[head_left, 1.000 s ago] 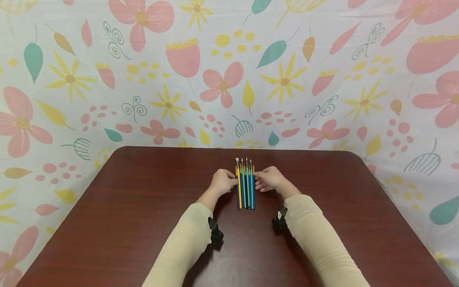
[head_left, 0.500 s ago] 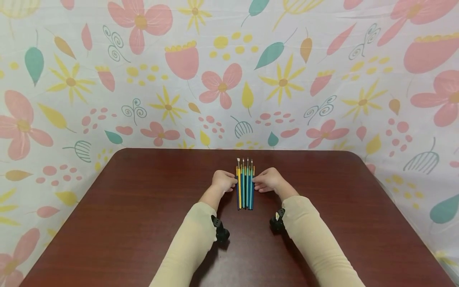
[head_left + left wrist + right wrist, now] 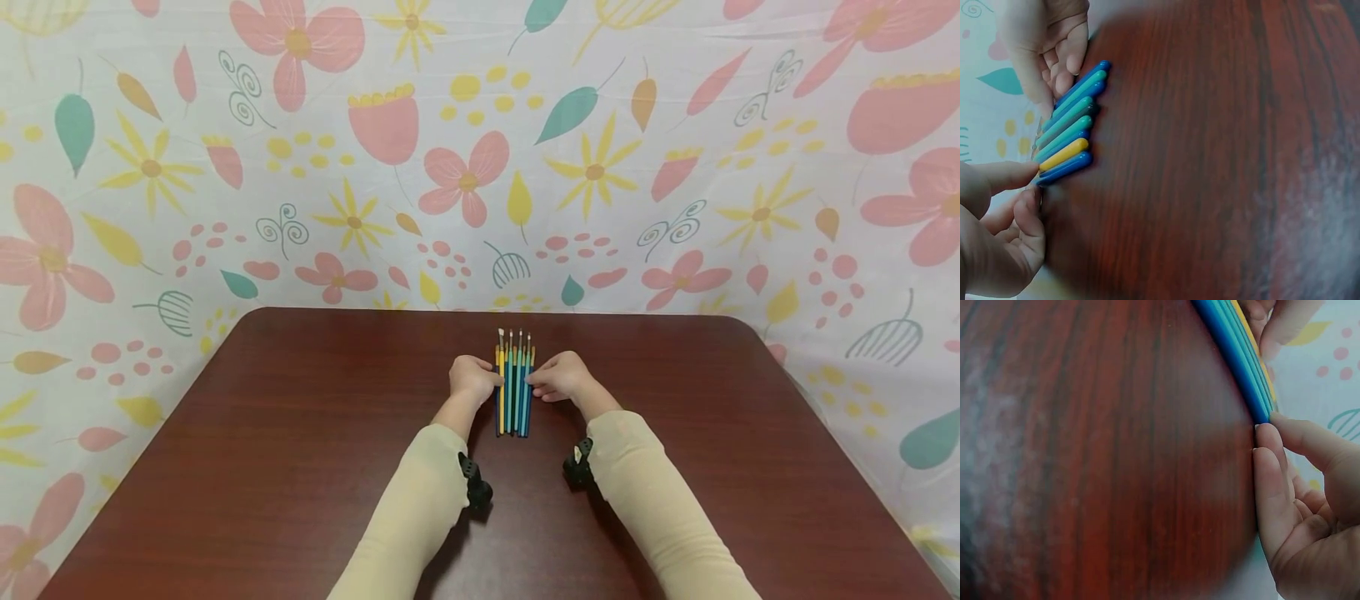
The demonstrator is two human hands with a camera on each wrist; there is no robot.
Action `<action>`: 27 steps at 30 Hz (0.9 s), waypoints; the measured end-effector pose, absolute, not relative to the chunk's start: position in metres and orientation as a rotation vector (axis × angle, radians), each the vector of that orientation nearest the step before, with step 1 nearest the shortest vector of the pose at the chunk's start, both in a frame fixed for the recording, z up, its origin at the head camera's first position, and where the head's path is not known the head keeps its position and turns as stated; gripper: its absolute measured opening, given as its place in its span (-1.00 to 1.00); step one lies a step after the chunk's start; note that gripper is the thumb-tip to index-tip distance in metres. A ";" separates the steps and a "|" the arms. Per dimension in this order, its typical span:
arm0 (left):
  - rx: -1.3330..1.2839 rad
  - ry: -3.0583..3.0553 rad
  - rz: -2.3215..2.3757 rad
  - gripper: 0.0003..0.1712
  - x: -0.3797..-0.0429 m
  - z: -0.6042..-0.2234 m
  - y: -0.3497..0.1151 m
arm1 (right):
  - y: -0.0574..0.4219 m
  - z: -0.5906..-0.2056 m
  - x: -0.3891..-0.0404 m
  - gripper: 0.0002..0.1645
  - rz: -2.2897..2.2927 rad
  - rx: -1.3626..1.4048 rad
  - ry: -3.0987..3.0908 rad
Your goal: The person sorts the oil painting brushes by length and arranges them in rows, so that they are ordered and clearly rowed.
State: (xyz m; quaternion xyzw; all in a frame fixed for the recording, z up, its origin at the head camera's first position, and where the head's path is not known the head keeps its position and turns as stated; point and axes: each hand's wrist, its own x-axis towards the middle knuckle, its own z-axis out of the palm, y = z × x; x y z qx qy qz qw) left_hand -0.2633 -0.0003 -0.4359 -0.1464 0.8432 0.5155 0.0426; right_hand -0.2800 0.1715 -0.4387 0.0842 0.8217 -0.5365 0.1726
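Several paintbrushes (image 3: 514,400) lie side by side in a flat row on the table, bristles toward the far edge. Their handles are blue, teal, yellow and one dark. At the row's left edge my left hand (image 3: 475,380) pinches the outer brushes, its thumb reaching over by the yellow-handled paintbrush (image 3: 1067,154). Across from it, my right hand (image 3: 564,377) holds the right edge between thumb and fingers, against a blue handle (image 3: 1235,356). Both hands' fingers curl beside the row; their contact underneath is hidden.
The dark reddish-brown table (image 3: 300,467) has a rounded far edge close beyond the brush tips. Behind it hangs a white cloth (image 3: 480,100) printed with flowers and leaves. A small black camera (image 3: 476,487) sits on each sleeved wrist.
My left hand has shifted right, its thumb coming over the yellow-handled paintbrush. The right hand has moved slightly left onto the row, and the paintbrushes sit a little closer together.
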 end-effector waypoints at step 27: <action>-0.550 2.659 1.487 -0.81 -0.262 -0.434 0.005 | 0.167 -0.437 -0.282 -0.64 -1.477 0.278 2.353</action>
